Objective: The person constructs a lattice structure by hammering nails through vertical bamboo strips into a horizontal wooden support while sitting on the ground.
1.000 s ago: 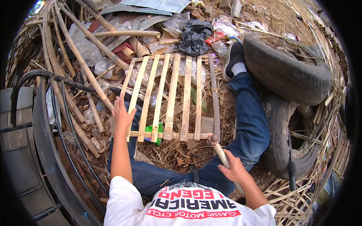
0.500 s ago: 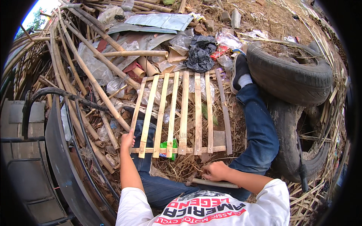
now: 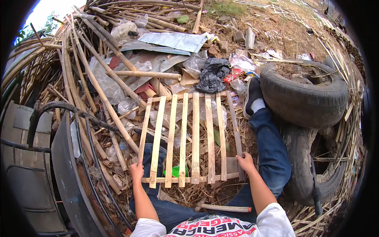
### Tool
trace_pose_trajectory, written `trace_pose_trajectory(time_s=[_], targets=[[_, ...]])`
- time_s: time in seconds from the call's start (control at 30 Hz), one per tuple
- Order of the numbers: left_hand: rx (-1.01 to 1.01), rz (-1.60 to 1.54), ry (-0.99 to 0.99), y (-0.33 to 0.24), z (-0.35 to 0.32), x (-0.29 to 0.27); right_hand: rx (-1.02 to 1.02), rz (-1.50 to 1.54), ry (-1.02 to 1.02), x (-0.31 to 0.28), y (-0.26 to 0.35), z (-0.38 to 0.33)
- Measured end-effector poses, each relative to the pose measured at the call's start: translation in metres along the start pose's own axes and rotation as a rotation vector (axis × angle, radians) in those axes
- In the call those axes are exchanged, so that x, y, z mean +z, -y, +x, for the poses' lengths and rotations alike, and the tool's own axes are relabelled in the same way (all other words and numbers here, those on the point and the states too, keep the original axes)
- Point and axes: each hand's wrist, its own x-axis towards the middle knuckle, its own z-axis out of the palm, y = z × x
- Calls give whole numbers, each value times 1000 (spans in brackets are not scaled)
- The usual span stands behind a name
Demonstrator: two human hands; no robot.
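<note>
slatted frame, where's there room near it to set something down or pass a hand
A hand could likely pass between the slats. The straw-littered ground between the frame and the hammer leaves a small patch. Crowded: a black bag and bamboo poles past the frame's far end; tyres beside the right leg.

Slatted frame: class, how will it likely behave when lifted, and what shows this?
The slatted frame is probably light for its size: thin slats, wide gaps. It may skew or flex, since only two narrow crosspieces visibly join the slats.
</note>
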Motion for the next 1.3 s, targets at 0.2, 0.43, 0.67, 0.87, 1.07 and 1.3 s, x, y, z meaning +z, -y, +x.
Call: trace_pose_trajectory(time_s=[0.2, 0.43, 0.67, 0.87, 1.07, 1.3], targets=[[8, -47, -28, -8, -8, 2, -118, 76, -33, 8, -30, 13], [35, 18, -22, -15, 15, 14, -180, 240, -17, 6, 10, -6], [-6, 118, 69, -8, 52, 32, -90, 154, -48, 5, -1, 5], [-34, 50, 118, 2, 63, 38, 56, 201, 108, 2, -7, 3], [43, 84, 89, -1, 73, 37, 69, 265, 252, -16, 19, -23], [564, 493, -105, -67, -4, 57, -42, 102, 198, -9, -2, -13]])
